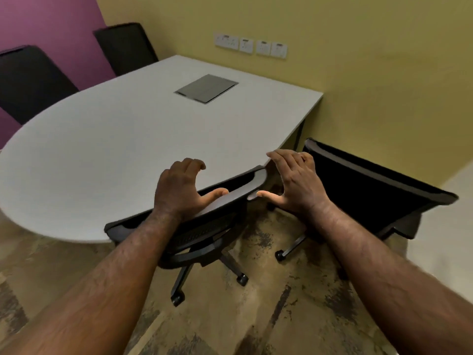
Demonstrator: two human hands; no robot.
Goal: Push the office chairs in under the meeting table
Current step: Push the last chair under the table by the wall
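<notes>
From the head view, the near office chair (204,201) sits tucked against the meeting surface (115,149). The left hand (179,190) rests on its top rail, grip loose; the right hand (294,183) hovers spread, holding nothing. Likely next: the right-hand chair (371,185), still angled out, needs pushing in.

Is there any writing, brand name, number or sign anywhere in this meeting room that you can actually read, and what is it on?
No text can be read in this view.
Wall socket plates: small dark marks near the top of each, too small and blurred to read.
Grey hatch set into the meeting table: no marking visible.
Chair by the hands and chair to its right: no label or brand visible.
</notes>
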